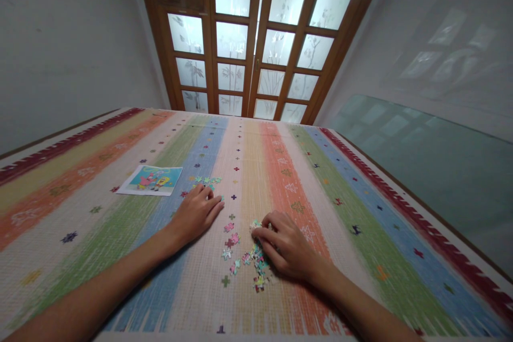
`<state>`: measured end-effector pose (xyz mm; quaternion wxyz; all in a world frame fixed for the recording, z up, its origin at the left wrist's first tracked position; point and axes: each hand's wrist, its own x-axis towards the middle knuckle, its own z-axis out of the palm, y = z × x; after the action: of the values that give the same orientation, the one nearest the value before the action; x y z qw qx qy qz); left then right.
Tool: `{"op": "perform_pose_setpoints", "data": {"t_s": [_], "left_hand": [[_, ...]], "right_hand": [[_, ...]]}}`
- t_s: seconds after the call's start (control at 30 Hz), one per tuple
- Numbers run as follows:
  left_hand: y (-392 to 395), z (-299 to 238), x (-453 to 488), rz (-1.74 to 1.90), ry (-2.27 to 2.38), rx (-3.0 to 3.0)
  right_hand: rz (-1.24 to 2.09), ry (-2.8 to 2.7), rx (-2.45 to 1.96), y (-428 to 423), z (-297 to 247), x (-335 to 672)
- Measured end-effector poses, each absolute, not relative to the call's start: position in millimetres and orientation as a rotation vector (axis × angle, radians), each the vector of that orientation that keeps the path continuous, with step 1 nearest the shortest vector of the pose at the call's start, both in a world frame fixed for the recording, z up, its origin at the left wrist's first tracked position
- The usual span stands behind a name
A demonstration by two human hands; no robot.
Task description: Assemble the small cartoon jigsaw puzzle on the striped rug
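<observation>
My left hand (195, 212) lies low over the cloth with its fingers bent and somewhat apart, right beside a small group of teal puzzle pieces (207, 179). Its fingertips partly cover that group, and I see nothing held. At the nearer pile of loose puzzle pieces (258, 259), my right hand (286, 246) has its thumb and forefinger closed together on what looks like a pale puzzle piece (255, 224). The hand hides the pile's right side. Between the hands lie several scattered pieces, among them a pink puzzle piece (229, 227).
A picture card (152, 180) with two cartoon figures lies left of my left hand. The striped cloth (256, 160) covers the wide table. Beyond stand wooden doors (247, 37) with frosted panes. A pale green panel (433, 155) leans by the right wall.
</observation>
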<state>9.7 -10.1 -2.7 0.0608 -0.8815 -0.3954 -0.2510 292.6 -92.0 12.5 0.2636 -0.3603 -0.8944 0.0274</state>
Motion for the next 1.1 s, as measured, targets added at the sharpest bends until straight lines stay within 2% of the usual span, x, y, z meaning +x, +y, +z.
{"op": "perform_pose_setpoints", "data": {"t_s": [0.23, 0.77, 1.1], "left_hand": [[-7.7, -6.1, 11.1, -0.604, -1.257, -2.543], [-7.5, -0.6, 13.5, -0.792, -1.186, -2.674], [-6.3, -3.1, 13.1, -0.678, -1.227, -2.634]], "right_hand": [[0.050, -2.388, -1.028, -90.0, 9.2, 292.6], [0.177, -2.295, -1.097, -86.6, 2.4, 293.6], [0.248, -2.287, -1.028, -89.8, 8.6, 291.8]]}}
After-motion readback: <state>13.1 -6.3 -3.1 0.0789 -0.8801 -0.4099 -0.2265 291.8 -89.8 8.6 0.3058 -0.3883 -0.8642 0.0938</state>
